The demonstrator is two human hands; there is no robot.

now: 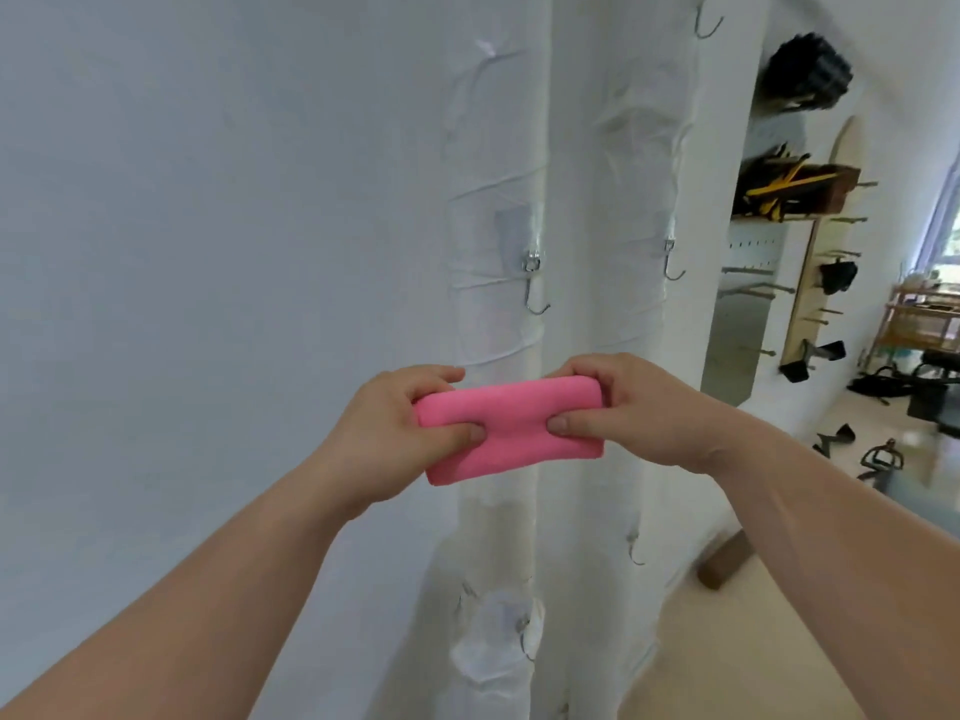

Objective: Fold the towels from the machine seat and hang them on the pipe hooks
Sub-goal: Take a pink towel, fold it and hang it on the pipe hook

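Folded pink towel (511, 427) held up in mid-air before two white wrapped pipes (498, 252), left hand (400, 433) gripping its left end, right hand (639, 413) gripping its right end, thumbs pressed on the front, bare metal hook (535, 288) just above, white wall (208, 226) to the left.

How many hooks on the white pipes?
5. Right pipe: top hook, middle hook, low hook. Left pipe: upper hook above the pink towel, bottom hook. More may be hidden behind the towel or out of frame.
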